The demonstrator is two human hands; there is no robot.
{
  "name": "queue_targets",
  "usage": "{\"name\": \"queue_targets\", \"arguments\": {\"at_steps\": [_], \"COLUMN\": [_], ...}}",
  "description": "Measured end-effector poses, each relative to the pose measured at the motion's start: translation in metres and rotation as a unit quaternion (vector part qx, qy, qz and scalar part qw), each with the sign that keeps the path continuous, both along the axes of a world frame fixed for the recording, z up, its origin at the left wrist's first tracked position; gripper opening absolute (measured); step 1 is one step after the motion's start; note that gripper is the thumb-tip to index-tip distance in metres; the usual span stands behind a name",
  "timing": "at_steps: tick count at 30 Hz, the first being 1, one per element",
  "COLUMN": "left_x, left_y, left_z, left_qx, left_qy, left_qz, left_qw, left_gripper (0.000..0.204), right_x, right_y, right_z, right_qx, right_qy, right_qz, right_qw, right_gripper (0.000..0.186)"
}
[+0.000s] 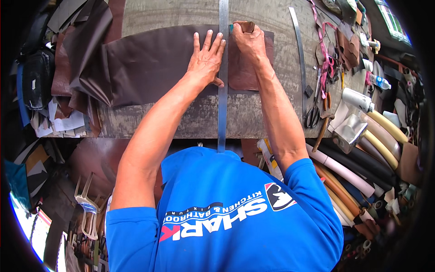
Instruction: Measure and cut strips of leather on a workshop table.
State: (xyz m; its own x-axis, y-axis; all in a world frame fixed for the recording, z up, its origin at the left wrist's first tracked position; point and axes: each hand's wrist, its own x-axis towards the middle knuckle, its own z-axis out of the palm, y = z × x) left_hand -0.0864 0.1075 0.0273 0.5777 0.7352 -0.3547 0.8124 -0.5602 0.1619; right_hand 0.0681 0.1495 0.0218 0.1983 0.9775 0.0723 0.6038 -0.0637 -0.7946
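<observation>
The left hand (pixel 206 63) is spread open, held flat on a dark brown leather-like sheet (pixel 154 63) and against a long silver metal ruler (pixel 222 113), laid near-to-far across it. A brown block-like object (pixel 246 26) is gripped by the right hand (pixel 251 45), right of the ruler, far edge. Worn grey wooden desk (pixel 281 111) underneath; black-handled scissors (pixel 312 117) and coloured material rolls (pixel 346 173) seen right.

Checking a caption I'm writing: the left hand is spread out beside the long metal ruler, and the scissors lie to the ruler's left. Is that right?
Not quite: the scissors lie to the right of the long metal ruler, as the head view shows. The left hand is spread out beside it, as you say.
</observation>
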Motion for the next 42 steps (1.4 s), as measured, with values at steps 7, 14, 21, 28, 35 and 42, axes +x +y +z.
{"name": "queue_targets", "arguments": {"at_steps": [7, 14, 21, 28, 35, 42], "left_x": [0.002, 0.004, 0.004, 0.008, 0.017, 0.081], "left_y": [-0.002, -0.003, -0.001, 0.003, 0.033, 0.065], "left_z": [-0.009, -0.013, -0.011, -0.012, -0.03, -0.01], "left_qx": [0.006, 0.003, 0.012, 0.005, 0.086, 0.07], "left_qy": [-0.021, -0.009, 0.013, -0.012, -0.087, -0.101], "left_qz": [0.001, -0.001, 0.005, -0.007, 0.003, 0.078], "left_qw": [1.0, 1.0, 1.0, 1.0, 0.993, 0.989], "left_gripper": [0.138, 0.139, 0.141, 0.144, 0.079, 0.098], "right_x": [0.0, -0.012, -0.029, -0.027, 0.014, 0.095], "right_y": [-0.016, -0.091, -0.221, -0.227, -0.256, -0.271], "right_z": [0.005, -0.001, 0.008, 0.002, 0.045, -0.01], "right_qx": [-0.03, -0.013, -0.006, 0.033, 0.041, -0.093], "right_qy": [-0.022, -0.03, -0.053, -0.074, -0.028, -0.158], "right_qz": [-0.001, -0.008, 0.007, 0.009, -0.088, -0.23], "right_qw": [0.999, 0.999, 0.999, 0.997, 0.995, 0.956], "right_gripper": [0.024, 0.017, 0.026, 0.022, 0.027, 0.042]}}
